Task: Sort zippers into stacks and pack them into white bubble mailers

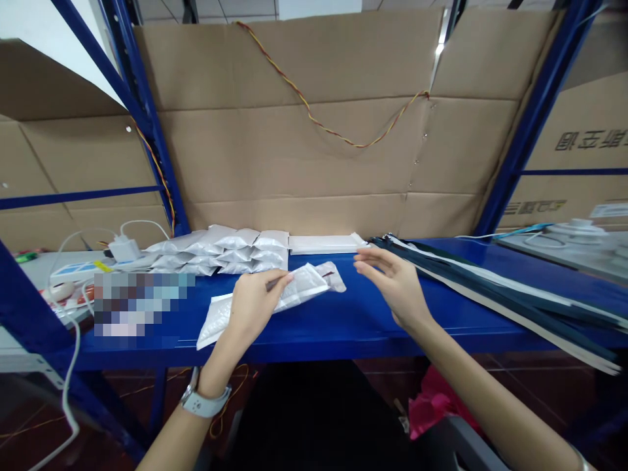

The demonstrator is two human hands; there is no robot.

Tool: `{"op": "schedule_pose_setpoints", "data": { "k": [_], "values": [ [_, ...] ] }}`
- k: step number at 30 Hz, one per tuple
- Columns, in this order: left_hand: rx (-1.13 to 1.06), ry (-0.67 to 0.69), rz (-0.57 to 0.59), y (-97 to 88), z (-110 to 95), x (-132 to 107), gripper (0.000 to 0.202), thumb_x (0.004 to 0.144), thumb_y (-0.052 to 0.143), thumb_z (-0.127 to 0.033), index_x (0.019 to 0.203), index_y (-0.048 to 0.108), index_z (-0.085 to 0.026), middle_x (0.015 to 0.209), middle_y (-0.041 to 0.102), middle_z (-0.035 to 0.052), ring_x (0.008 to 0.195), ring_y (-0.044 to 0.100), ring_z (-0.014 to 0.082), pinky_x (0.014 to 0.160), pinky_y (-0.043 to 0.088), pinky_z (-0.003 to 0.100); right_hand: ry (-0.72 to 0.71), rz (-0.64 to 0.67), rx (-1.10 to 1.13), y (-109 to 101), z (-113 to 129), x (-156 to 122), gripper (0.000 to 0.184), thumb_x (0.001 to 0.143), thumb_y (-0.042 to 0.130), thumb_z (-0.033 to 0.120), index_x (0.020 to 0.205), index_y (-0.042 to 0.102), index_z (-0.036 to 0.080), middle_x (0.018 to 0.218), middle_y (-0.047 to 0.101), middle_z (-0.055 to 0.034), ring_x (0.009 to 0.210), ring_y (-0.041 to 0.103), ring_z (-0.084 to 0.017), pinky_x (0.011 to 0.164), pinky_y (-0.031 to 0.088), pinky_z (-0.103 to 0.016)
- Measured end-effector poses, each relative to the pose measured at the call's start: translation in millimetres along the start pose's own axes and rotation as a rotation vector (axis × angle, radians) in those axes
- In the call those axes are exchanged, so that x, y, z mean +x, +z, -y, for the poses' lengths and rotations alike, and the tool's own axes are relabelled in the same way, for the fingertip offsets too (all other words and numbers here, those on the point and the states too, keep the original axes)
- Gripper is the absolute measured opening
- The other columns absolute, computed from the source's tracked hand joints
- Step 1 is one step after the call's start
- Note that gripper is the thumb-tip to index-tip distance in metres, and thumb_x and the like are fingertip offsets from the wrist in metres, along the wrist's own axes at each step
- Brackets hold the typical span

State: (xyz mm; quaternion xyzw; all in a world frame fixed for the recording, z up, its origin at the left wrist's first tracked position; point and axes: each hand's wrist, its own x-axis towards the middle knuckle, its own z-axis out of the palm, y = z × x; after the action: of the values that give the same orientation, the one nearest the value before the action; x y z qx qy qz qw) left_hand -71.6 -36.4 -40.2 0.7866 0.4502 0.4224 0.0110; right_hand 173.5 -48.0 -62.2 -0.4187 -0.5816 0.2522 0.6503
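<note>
My left hand (255, 307) pinches a white bubble mailer (299, 294), its lower end on the blue tabletop (373, 327); my right hand (392, 284) is open, fingers spread, just beside it. A loose pinch could let the mailer slip toward the stacked mailers (220, 252).

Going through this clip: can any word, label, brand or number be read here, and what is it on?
Cardboard carton at right: dark upside-down characters, too blurred to quote.
Carton below it: greenish characters, too blurred.
White label beside them: too small to read.
Bubble mailer in left hand: nothing legible.
</note>
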Motion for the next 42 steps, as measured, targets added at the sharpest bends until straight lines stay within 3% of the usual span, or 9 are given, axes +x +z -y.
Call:
{"op": "schedule_pose_setpoints", "data": {
  "k": [2,5,11,15,20,30,36,39,42],
  "values": [
    [-0.015,-0.04,-0.105,-0.2,-7,-1,0.029,0.089,0.051,-0.041,0.092,0.073,-0.022,0.081,0.073,0.0018,0.069,0.065,0.0181,0.067,0.044,0.028,0.125,0.009,0.084,2,4,-12,0.052,0.079,0.065,0.043,0.121,0.055,0.014,0.113,0.064,-0.0156,0.099,0.064,-0.025,0.086,0.054,-0.041],
    [-0.061,-0.055,-0.191,5.6,-26,-6,0.026,0.089,0.052,-0.037,0.094,0.072,-0.02,0.086,0.073,0.0022,0.073,0.066,0.0186,0.07,0.047,0.03,0.279,0.294,0.246,25,16,-30,0.056,0.084,0.057,0.047,0.132,0.043,0.019,0.128,0.055,-0.0164,0.104,0.063,-0.025,0.085,0.056,-0.039],
    [-0.127,0.102,-0.163,3.0,-57,-19,0.03,0.086,0.058,-0.034,0.113,0.063,-0.02,0.134,0.053,0.0068,0.12,0.051,0.0223,0.103,0.039,0.036,0.095,0.241,0.304,53,42,-20,0.051,0.089,0.052,0.04,0.136,0.039,0.025,0.13,0.055,-0.0107,0.112,0.058,-0.025,0.078,0.056,-0.033],
    [-0.284,0.009,-0.148,-20.8,-52,-15,0.04,0.085,0.059,-0.039,0.121,0.056,-0.022,0.133,0.051,0.0084,0.118,0.051,0.0244,0.094,0.046,0.038,0.137,0.371,0.21,35,51,-6,0.041,0.084,0.059,0.04,0.119,0.056,0.019,0.116,0.064,-0.0112,0.101,0.063,-0.026,0.071,0.056,-0.033],
    [-0.719,-0.197,0.145,-21.1,-36,-9,0.042,0.087,0.055,-0.043,0.121,0.051,-0.019,0.113,0.062,0.0095,0.093,0.063,0.021,0.067,0.052,0.027,0.086,0.554,0.235,31,54,-9,0.048,0.08,0.066,0.033,0.125,0.051,0.023,0.126,0.059,-0.0072,0.115,0.056,-0.025,0.093,0.049,-0.04],
    [-0.962,-0.214,0.158,-9.6,-29,-7,0.043,0.079,0.066,-0.032,0.118,0.055,-0.016,0.118,0.062,0.0104,0.108,0.058,0.0255,0.088,0.048,0.034,0.088,0.573,0.243,37,44,-16,0.054,0.084,0.06,0.032,0.132,0.037,0.025,0.131,0.055,-0.0096,0.116,0.056,-0.024,0.095,0.05,-0.041],
    [-1.151,-0.291,0.323,-3.2,-35,-14,0.052,0.082,0.065,-0.032,0.13,0.048,-0.019,0.128,0.057,0.0126,0.115,0.055,0.0288,0.093,0.047,0.038,-0.055,0.387,0.189,43,37,-15,0.082,0.084,0.06,0.037,0.144,0.004,0.032,0.125,0.055,-0.0106,0.1,0.063,-0.024,0.081,0.056,-0.041],
    [-1.22,-0.319,0.333,4.3,-38,-16,0.051,0.083,0.065,-0.031,0.129,0.048,-0.02,0.127,0.058,0.0127,0.115,0.056,0.0286,0.095,0.047,0.041,-0.227,0.113,-0.076,47,33,-17,0.085,0.079,0.064,0.038,0.145,0.01,0.032,0.136,0.041,-0.0133,0.104,0.059,-0.028,0.076,0.056,-0.042],
    [-1.232,-0.327,0.272,8.6,-40,-17,0.046,0.083,0.065,-0.029,0.125,0.051,-0.02,0.126,0.059,0.0109,0.116,0.055,0.0272,0.097,0.045,0.04,-0.52,-0.158,-0.407,48,32,-22,0.076,0.079,0.065,0.032,0.143,0.023,0.032,0.141,0.035,-0.0123,0.122,0.045,-0.033,0.091,0.047,-0.051]
  ]
}}
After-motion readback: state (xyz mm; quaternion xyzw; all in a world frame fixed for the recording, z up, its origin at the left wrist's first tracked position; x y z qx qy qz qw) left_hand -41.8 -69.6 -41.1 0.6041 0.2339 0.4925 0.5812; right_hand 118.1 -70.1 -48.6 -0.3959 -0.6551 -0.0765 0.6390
